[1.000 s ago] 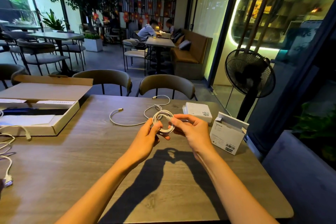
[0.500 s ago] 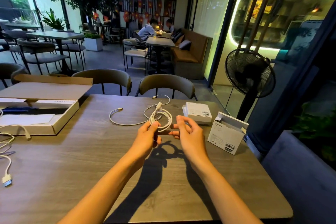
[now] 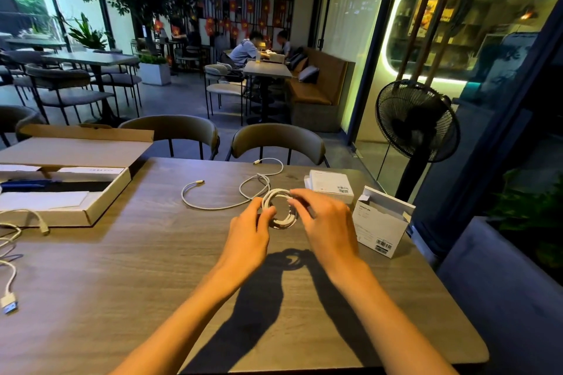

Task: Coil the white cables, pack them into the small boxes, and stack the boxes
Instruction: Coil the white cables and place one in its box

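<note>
Holding a coiled white cable [image 3: 279, 208] above the wooden table [image 3: 152, 268], both hands meet near the middle of the head view. The left hand [image 3: 247, 239] curls its thumb and fingers around the coil's left side. The right hand [image 3: 327, 222] reaches over the coil's right side; its fingers [image 3: 300, 196] are bent and pinch the upper strands, though motion blur hides the exact contact.

Beyond the fingertips, a loose white cable [image 3: 231, 192] snakes across the table toward the far edge, well apart from the coil. Just right of the right hand stands an open small white box [image 3: 380, 222] with its flap raised, close to the table's right edge. A closed white box [image 3: 332, 186] lies flat just beyond the right fingers.

Far left of the left hand sits an open cardboard box [image 3: 91, 210], with more white cables [image 3: 12, 253] trailing at the left edge. Bare tabletop lies between the hands and the near edge.
</note>
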A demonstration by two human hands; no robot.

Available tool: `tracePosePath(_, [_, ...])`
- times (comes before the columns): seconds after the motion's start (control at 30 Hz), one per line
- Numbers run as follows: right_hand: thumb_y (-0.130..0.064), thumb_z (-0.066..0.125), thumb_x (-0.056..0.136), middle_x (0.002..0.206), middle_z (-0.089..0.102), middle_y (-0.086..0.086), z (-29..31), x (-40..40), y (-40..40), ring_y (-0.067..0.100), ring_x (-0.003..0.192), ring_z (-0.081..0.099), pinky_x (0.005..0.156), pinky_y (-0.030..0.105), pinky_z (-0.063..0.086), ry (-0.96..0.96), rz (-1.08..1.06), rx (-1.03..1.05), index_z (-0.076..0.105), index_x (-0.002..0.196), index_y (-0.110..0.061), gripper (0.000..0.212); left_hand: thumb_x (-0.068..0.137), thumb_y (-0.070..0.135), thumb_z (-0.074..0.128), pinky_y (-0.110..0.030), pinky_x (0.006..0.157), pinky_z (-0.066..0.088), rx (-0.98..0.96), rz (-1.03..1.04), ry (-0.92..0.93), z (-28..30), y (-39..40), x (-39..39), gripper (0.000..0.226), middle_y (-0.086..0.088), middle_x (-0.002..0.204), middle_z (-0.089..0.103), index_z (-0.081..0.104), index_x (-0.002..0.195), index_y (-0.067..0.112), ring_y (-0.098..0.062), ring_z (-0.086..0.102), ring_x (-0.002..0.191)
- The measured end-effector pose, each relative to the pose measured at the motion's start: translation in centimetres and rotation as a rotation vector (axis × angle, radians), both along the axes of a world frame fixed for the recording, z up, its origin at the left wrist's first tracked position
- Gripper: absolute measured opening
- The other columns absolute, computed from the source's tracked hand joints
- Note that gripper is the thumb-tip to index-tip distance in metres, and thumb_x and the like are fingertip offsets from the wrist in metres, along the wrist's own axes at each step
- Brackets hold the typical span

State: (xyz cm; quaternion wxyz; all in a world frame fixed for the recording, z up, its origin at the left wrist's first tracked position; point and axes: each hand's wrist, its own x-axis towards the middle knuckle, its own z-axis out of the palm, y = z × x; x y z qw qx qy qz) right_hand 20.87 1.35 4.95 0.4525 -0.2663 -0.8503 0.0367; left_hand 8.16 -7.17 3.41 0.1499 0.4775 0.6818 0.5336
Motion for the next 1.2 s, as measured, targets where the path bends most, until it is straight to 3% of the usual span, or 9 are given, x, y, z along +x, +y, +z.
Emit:
tracePosePath(0.13, [-0.022,0.069,0.092,0.070,0.068,0.003,-0.8,-1.1,-1.9,0.018,0.059,0.064,0.052,0.033,0.057,-0.050,-0.237,0.139,0.070,0.098,-0.012,0.011,0.105,0.031,0.045,-0.044,0.061,0.057,0.044,0.064,0.097,-0.3,0.2,0.7,0.012,-0.005,0.085,0.072,0.056,0.106,0.027,-0.021,0.068,0.069])
tracePosePath(0.33, [-0.023,0.073,0.093,0.106,0.074,-0.003,-0.2,-2.7,-2.8,0.014,0.100,0.067,0.078,0.020,0.052,0.288,-0.217,-0.292,0.072,0.094,-0.021,0.003,0.105,0.033,0.043,-0.042,0.056,0.058,0.068,0.131,0.181,-0.7,0.1,0.6,0.009,-0.002,0.082,0.073,0.050,0.110,0.030,-0.014,0.069,0.064])
tracePosePath(0.43, [-0.025,0.070,0.095,0.091,0.070,-0.011,-0.2,-3.1,-2.7,0.005,0.086,0.068,0.068,0.015,0.054,0.391,-0.112,-0.500,0.070,0.097,-0.022,0.004,0.105,0.030,0.044,-0.039,0.055,0.056,0.084,0.100,0.177,-0.3,-0.1,0.6,0.007,0.004,0.079,0.069,0.050,0.108,0.031,-0.013,0.067,0.061])
tracePosePath(0.57, [-0.024,0.069,0.095,0.088,0.070,-0.014,-0.5,-3.3,-2.0,0.000,0.084,0.067,0.070,0.016,0.054,0.448,-0.009,-0.565,0.070,0.095,-0.022,0.003,0.106,0.029,0.042,-0.031,0.059,0.055,0.039,0.035,-0.034,0.1,-0.1,0.9,0.014,0.006,0.079,0.066,0.055,0.101,0.026,-0.011,0.062,0.061])
tracePosePath(0.67, [-0.025,0.067,0.097,0.100,0.073,-0.013,-0.6,-3.3,-1.7,-0.001,0.095,0.068,0.081,0.019,0.057,0.441,0.046,-0.603,0.073,0.108,-0.024,0.013,0.108,0.027,0.038,-0.023,0.052,0.043,-0.016,-0.052,-0.528,0.3,-0.1,0.8,0.025,-0.008,0.077,0.060,0.057,0.107,0.010,-0.009,0.052,0.053])
tracePosePath(0.77, [-0.030,0.063,0.098,0.116,0.069,-0.009,-0.6,-3.1,-2.1,0.005,0.101,0.071,0.082,0.027,0.062,0.522,0.104,-0.778,0.060,0.133,-0.027,0.034,0.108,0.025,0.037,-0.020,0.051,0.039,0.013,-0.096,-0.852,0.4,-0.1,0.1,0.030,-0.004,0.078,0.074,0.058,0.117,0.005,-0.009,0.054,0.052])
tracePosePath(0.9, [-0.037,0.061,0.099,0.113,0.071,-0.007,-1.2,-2.5,-2.4,0.003,0.097,0.071,0.083,0.026,0.061,0.439,0.083,-0.856,0.058,0.130,-0.030,0.033,0.108,0.030,0.036,-0.022,0.058,0.042,-0.001,-0.051,-0.857,0.6,-0.1,-0.3,0.034,-0.007,0.098,0.078,0.059,0.124,0.010,-0.009,0.065,0.063])
tracePosePath(1.07, [-0.039,0.064,0.097,0.096,0.075,-0.011,-1.4,-2.7,-3.0,0.003,0.092,0.070,0.083,0.024,0.057,0.274,0.117,-0.958,0.074,0.104,-0.029,0.016,0.107,0.035,0.037,-0.018,0.060,0.043,0.000,-0.028,-0.798,0.2,-0.1,0.6,0.035,-0.003,0.110,0.072,0.064,0.117,0.015,-0.009,0.067,0.095])
tracePosePath(1.2, [-0.027,0.069,0.096,0.095,0.078,-0.001,-0.9,-2.8,-2.9,0.014,0.088,0.076,0.085,0.034,0.062,0.417,0.164,-1.213,0.072,0.107,-0.021,0.013,0.107,0.033,0.040,-0.014,0.066,0.050,0.035,-0.033,-0.789,-0.1,0.1,1.2,0.031,0.001,0.104,0.071,0.066,0.115,0.017,-0.008,0.066,0.091])
